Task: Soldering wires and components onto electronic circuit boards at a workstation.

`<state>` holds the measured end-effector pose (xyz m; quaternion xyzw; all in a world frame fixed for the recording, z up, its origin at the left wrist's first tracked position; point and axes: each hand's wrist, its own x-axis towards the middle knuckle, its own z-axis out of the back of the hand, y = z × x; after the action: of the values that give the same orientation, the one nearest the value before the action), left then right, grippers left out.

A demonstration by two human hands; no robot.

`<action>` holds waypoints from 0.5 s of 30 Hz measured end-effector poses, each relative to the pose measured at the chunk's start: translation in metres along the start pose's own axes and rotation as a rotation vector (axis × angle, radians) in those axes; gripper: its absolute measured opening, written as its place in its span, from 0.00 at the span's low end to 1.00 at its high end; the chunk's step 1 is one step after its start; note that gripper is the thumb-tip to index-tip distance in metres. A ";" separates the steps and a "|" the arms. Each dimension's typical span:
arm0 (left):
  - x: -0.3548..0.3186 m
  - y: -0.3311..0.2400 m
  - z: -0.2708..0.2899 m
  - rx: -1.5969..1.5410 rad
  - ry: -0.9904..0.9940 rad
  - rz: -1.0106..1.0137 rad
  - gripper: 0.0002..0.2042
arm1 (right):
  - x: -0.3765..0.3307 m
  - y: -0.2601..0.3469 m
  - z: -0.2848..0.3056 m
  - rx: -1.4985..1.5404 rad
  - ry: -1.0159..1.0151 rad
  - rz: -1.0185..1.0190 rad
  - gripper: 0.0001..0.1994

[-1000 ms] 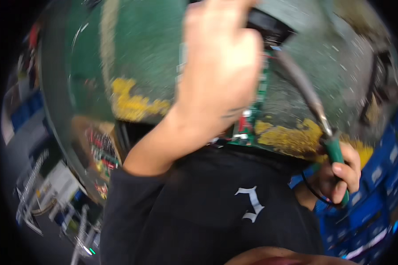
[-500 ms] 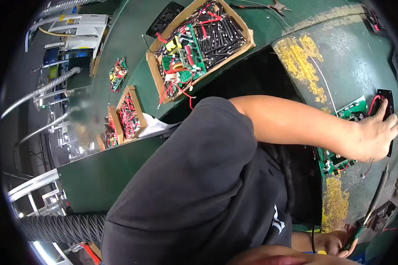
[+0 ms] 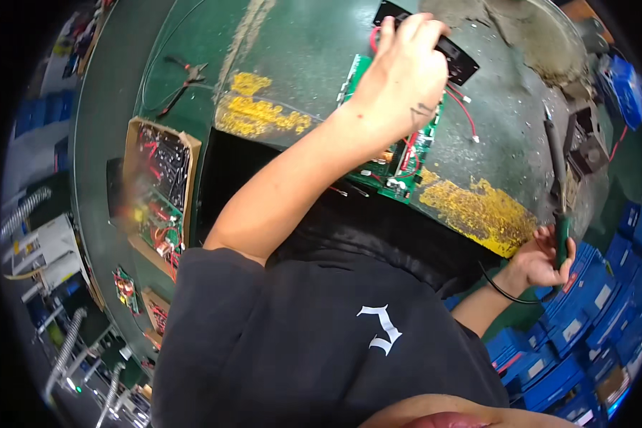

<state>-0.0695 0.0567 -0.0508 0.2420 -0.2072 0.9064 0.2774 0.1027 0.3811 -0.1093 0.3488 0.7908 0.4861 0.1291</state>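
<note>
Turned with the wearer's head, the view has carried the left hand from the right side of the frame half a second ago to the top, the right hand up from the lower right corner, and the cardboard box of black leads from the upper middle to the left.

The left hand's fingers curl over the black panel at the top of the frame; whether that grip pinches it or merely rests on it, I cannot tell. Just below, partly under the hand and wrist, the green circuit board lies on the bench, its lower end at the bench's edge. The right hand's grip is closed round the green handle of the soldering iron, its tip pointing up the frame, well apart from the board.

Tugging the panel could strain the red wire looped beside the fingers, or drag the board. A knock to the board's lower end could tip it off the edge. Swinging the iron leftward might scorch the red lead lying right of the board, if the tip is hot. The iron's black cable, slack by the right wrist, could snag and jerk the tip.
</note>
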 end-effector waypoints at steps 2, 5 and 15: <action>0.001 0.000 -0.001 -0.004 0.009 0.006 0.07 | -0.003 -0.001 -0.009 0.047 -0.005 -0.041 0.20; -0.001 0.010 -0.011 0.148 -0.108 -0.174 0.07 | -0.004 0.000 -0.016 0.062 -0.015 -0.067 0.20; 0.005 -0.005 0.009 -0.072 0.112 -0.002 0.12 | -0.008 -0.001 -0.020 -0.041 -0.061 -0.050 0.19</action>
<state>-0.0672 0.0573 -0.0398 0.1810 -0.2235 0.9102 0.2980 0.0971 0.3618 -0.1011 0.3407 0.7850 0.4879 0.1723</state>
